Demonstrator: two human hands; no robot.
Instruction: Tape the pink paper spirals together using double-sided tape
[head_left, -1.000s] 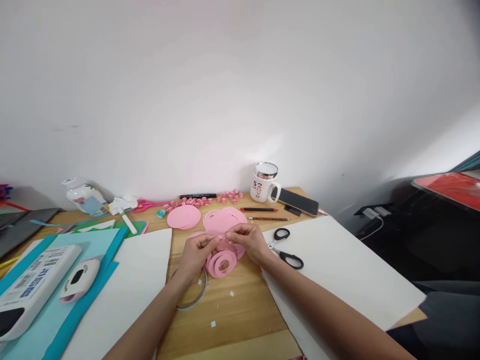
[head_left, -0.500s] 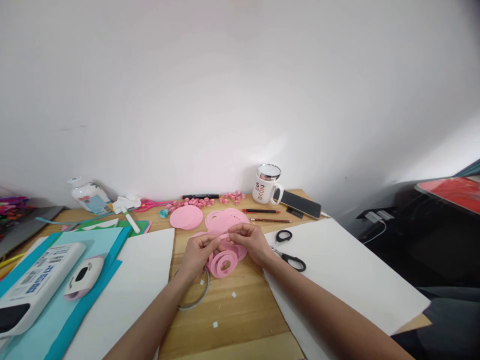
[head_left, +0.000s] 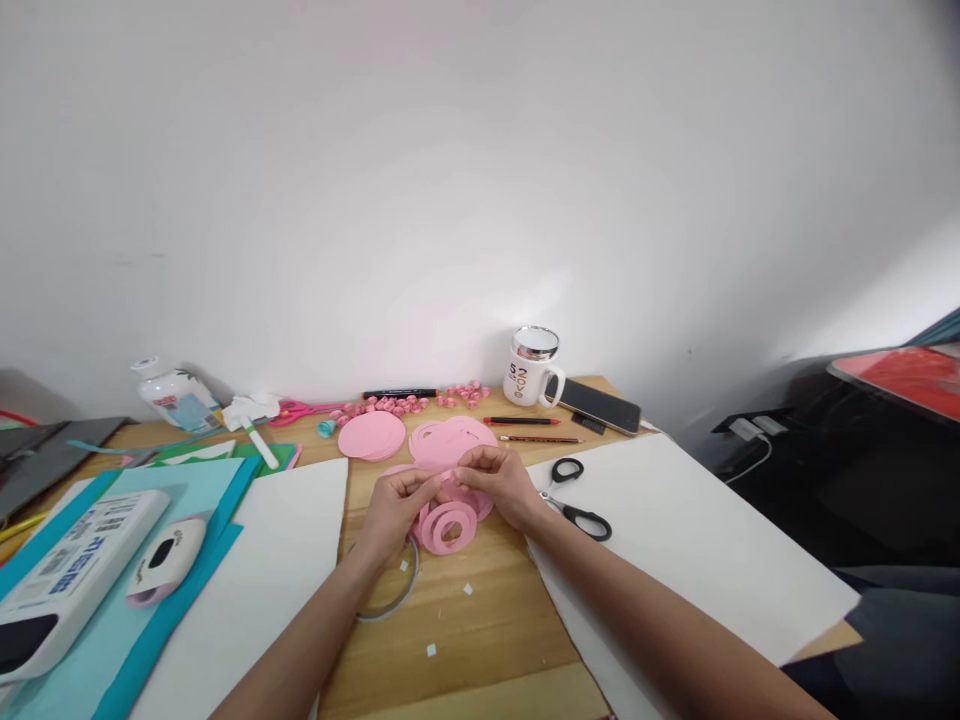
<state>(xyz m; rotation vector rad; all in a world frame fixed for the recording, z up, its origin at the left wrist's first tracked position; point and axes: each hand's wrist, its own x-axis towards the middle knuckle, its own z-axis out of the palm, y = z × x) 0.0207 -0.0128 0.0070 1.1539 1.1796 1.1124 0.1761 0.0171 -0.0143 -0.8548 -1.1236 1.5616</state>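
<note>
A curling pink paper spiral hangs from my fingers over the middle of the wooden table. My left hand pinches its upper part from the left. From the right, my right hand pinches the same strip, the fingertips of both hands nearly meeting. Just behind the hands lie overlapping pink paper cutouts, and left of them a stack of pink paper circles. Small rolled pink paper roses lie in a row near the wall. A roll of tape rests by my left wrist.
Black-handled scissors lie on white paper at the right. Behind are a mug, a phone and a pencil. Teal paper sheets carry a white box at the left. A bottle stands by the wall.
The view has shifted very slightly. Both hands keep their pinch on the pink paper spiral in nearly the same place.
</note>
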